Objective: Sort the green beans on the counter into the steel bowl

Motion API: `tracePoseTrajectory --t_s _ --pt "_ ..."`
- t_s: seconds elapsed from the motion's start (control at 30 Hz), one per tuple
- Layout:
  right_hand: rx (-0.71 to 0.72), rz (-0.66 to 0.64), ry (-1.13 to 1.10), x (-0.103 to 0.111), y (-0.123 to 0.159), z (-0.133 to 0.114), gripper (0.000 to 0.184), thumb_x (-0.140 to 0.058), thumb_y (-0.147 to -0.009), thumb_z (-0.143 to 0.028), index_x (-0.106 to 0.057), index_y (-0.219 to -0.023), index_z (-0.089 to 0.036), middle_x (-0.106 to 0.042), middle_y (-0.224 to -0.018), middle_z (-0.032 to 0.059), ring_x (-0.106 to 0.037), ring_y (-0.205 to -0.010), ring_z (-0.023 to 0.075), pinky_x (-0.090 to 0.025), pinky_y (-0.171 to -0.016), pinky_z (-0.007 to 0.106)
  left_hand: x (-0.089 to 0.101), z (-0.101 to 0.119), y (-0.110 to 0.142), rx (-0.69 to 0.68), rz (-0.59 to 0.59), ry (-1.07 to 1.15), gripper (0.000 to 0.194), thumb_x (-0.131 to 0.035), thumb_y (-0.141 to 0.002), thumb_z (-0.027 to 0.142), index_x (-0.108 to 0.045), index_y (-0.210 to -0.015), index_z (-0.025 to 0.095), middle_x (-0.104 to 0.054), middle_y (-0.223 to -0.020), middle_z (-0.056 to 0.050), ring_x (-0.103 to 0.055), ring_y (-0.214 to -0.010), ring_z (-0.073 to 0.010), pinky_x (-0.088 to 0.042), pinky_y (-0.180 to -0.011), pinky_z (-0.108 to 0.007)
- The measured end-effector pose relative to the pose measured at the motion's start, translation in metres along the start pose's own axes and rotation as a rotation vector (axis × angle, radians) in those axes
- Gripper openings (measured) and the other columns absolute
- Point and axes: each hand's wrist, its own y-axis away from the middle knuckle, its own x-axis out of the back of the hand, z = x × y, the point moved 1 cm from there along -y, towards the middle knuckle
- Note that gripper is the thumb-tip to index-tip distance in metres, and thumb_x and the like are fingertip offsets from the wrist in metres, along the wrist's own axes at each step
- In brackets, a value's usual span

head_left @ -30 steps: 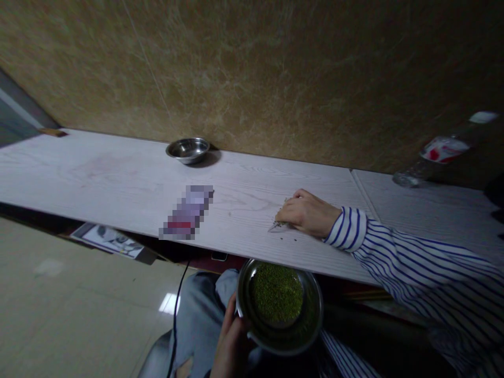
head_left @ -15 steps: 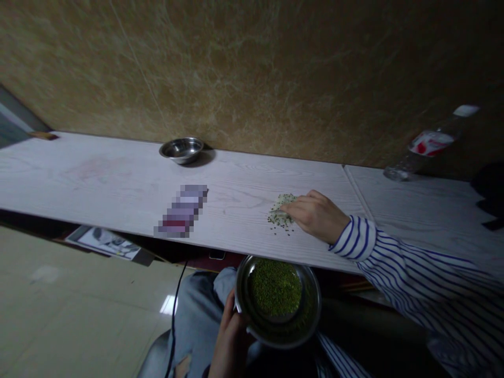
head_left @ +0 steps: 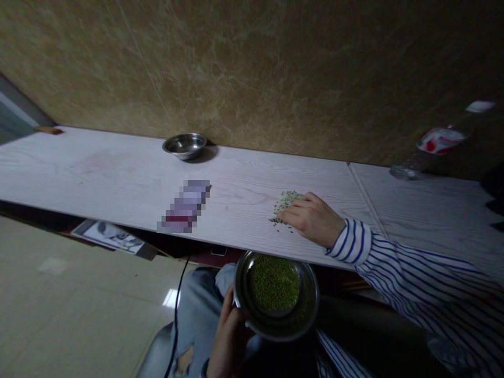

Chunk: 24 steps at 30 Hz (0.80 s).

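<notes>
My left hand (head_left: 230, 331) is closed on the left rim of a steel bowl (head_left: 281, 331), tilted over my lap below the table edge. Many small green beans, like mung beans (head_left: 274, 283), cover its bottom. My right hand (head_left: 311, 216) rests on the table, fingers bent and pressed together over a pale patch strewn with small dark-green beans (head_left: 286, 202). A thin edge shows by its fingertips, but I cannot make out what it is. A few loose beans lie just in front of the fingers.
A smaller steel bowl (head_left: 185, 147) stands by the wall on the white table (head_left: 244, 176). A pixelated phone-like rectangle (head_left: 187, 206) lies left of the beans. A plastic bottle (head_left: 439, 140) stands at the right. Printed paper (head_left: 112, 236) sits on a shelf below; a black cable (head_left: 177, 320) hangs down.
My right hand has drawn slightly toward the table's front edge, its fingertips lower over the beans. The left hand still holds the bowl. The whole view has shifted a little.
</notes>
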Motion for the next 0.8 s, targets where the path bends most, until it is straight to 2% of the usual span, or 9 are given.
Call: tracePoseTrajectory --t_s 0.23,0.37,0.53,0.7,0.8 --pt "0.072 0.175 -0.001 0.001 0.027 0.002 0.02 -0.057 -0.1 -0.01 -0.073 -0.108 -0.019 -0.081 -0.094 0.0024 -0.066 -0.088 0.019 -0.032 -0.08 0.035 -0.003 0.001 0.001 -0.021 -0.008 -0.012 0.078 -0.071 -0.074 0.033 -0.054 -0.149 0.028 -0.071 -0.122 -0.01 -0.064 -0.093 -0.0291 -0.05 -0.068 -0.035" --pt "0.014 0.264 0.005 0.005 0.045 0.005 0.021 -0.057 -0.099 -0.008 -0.073 -0.11 -0.017 -0.082 -0.099 0.0037 -0.068 -0.088 0.0186 -0.035 -0.077 0.034 -0.003 0.001 0.0 -0.026 -0.007 -0.009 0.077 -0.071 -0.075 0.032 -0.053 -0.15 0.029 -0.069 -0.131 -0.012 -0.064 -0.103 -0.0325 -0.052 -0.07 -0.037" --pt "-0.128 0.271 0.065 0.004 0.056 0.006 0.023 -0.057 -0.098 -0.006 -0.073 -0.112 -0.013 -0.081 -0.091 0.0063 -0.068 -0.081 0.0191 -0.037 -0.073 0.033 -0.005 0.0 0.0 -0.018 0.02 -0.018 0.08 -0.07 -0.075 0.031 -0.05 -0.152 0.029 -0.071 -0.125 -0.01 -0.066 -0.099 -0.0303 -0.052 -0.067 -0.034" --pt "-0.139 0.258 0.062 -0.003 0.056 -0.005 0.024 -0.057 -0.097 -0.005 -0.074 -0.113 -0.011 -0.08 -0.088 0.0061 -0.068 -0.079 0.0191 -0.038 -0.072 0.034 -0.009 0.003 0.003 -0.025 0.027 -0.032 0.081 -0.071 -0.074 0.031 -0.051 -0.152 0.03 -0.072 -0.126 -0.01 -0.067 -0.099 -0.0296 -0.051 -0.068 -0.033" --pt "-0.125 0.265 0.041 -0.003 0.057 -0.014 0.023 -0.056 -0.098 -0.006 -0.074 -0.112 -0.011 -0.079 -0.086 0.0056 -0.068 -0.078 0.0192 -0.039 -0.071 0.034 -0.012 0.005 0.004 -0.012 0.035 -0.02 0.081 -0.071 -0.074 0.032 -0.05 -0.153 0.031 -0.071 -0.132 -0.01 -0.067 -0.107 -0.0315 -0.053 -0.079 -0.038"
